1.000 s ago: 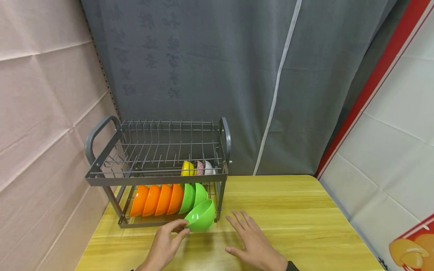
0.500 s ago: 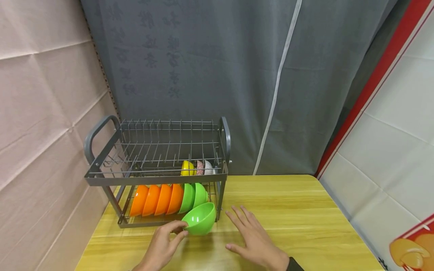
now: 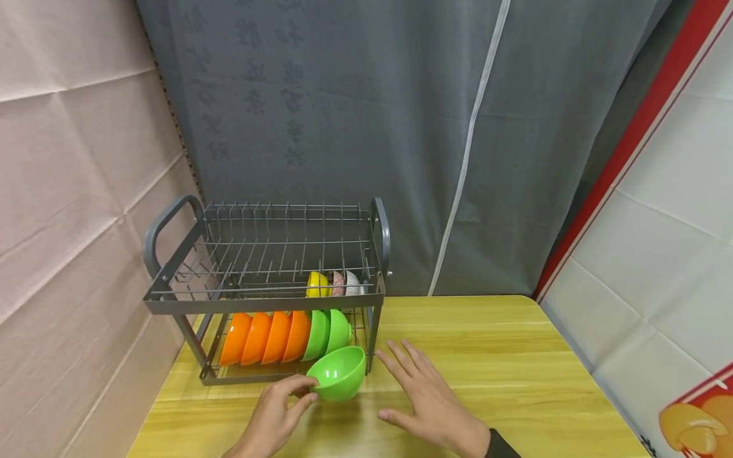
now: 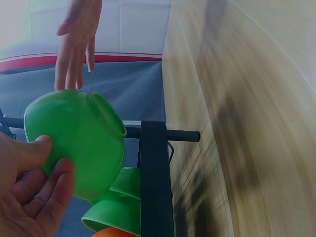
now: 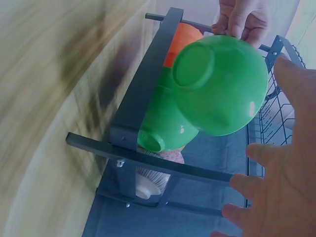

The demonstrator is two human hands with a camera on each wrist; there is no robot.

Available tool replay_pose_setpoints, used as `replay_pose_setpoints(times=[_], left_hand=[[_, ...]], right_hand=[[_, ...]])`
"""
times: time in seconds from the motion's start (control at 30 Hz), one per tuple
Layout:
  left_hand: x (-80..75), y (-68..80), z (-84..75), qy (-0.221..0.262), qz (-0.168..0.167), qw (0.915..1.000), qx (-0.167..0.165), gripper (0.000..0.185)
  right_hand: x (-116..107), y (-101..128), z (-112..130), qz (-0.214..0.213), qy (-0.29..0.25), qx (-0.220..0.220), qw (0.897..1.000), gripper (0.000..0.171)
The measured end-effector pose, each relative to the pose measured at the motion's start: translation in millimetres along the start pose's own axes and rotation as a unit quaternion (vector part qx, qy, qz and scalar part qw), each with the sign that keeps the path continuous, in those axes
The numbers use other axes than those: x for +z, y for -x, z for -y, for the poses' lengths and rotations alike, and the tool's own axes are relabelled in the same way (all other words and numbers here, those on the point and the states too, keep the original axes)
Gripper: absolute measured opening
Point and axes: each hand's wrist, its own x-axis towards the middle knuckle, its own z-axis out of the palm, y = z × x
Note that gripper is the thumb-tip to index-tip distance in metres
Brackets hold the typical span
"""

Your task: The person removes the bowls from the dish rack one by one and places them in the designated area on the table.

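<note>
Behind the wooden table [image 3: 504, 356] hangs a grey curtain, and a grey dish rack [image 3: 263, 299] stands at the left side. The left hand [image 3: 275, 416] pinches the green bowl [image 3: 339, 373] by its rim between thumb and fingertips. Compared with 1 second ago, the bowl sits a little higher and more upright, just in front of the rack's lower shelf. The right hand [image 3: 426, 401] has moved slightly forward; its fingers are spread, hovering just right of the bowl without touching it.
</note>
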Motion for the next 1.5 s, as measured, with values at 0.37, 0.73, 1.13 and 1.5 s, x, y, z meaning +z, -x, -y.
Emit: replay_pose_setpoints(times=[0.37, 0.73, 1.13, 1.5], left_hand=[[1.8, 3.4, -1.2, 0.003, 0.011, 0.9995, 0.028, 0.023], [-1.0, 3.4, -6.3, 0.011, 0.039, 0.9982, 0.044, 0.017], [-1.3, 4.1, -5.3, 0.009, 0.053, 0.9966, 0.063, 0.017], [-2.8, 4.8, -9.0, 0.011, 0.074, 0.9952, 0.062, 0.014]], right_hand=[[-10, -9, 11, 0.009, -0.004, -0.024, 1.000, 0.090], [-9, -16, 19, 0.032, -0.002, -0.056, 0.998, 0.091], [-6, -22, 28, 0.047, -0.013, -0.086, 0.995, 0.091], [-5, -27, 35, 0.077, -0.022, -0.108, 0.991, 0.088]])
